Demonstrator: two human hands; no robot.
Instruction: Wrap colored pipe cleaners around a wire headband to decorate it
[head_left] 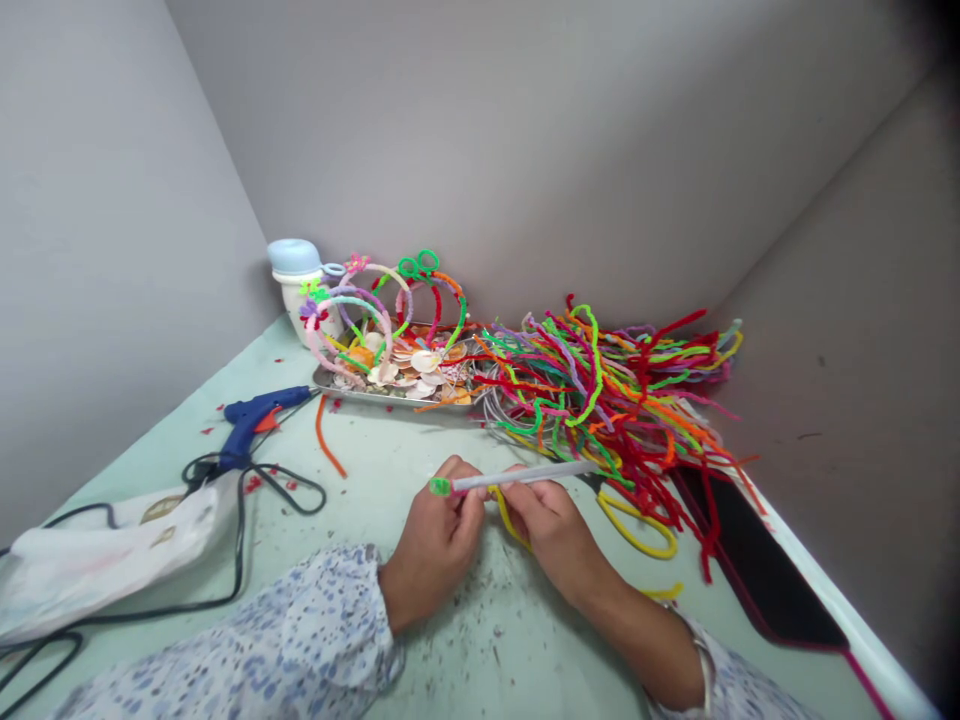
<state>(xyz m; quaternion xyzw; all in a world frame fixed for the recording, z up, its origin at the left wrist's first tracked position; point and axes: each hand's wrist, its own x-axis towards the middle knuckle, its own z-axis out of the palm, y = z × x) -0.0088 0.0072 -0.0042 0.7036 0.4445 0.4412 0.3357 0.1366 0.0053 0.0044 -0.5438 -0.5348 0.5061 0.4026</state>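
Note:
My left hand (435,535) and my right hand (551,525) meet over the pale green table (420,640), fingers pinched together. Between them lies a white pen with a green cap (517,477), pointing left. A yellow pipe cleaner (511,522) curves down from the fingers of both hands next to the pen. My right hand grips the pen and the yellow pipe cleaner; my left fingers pinch the pen near its green end.
A big heap of coloured pipe cleaners (615,390) lies behind the hands. A metal tray (375,392) holds shells and pipe-cleaner hoops. A blue glue gun (251,420) with black cord lies left, beside a white bag (97,560). A dark tablet (757,560) lies right.

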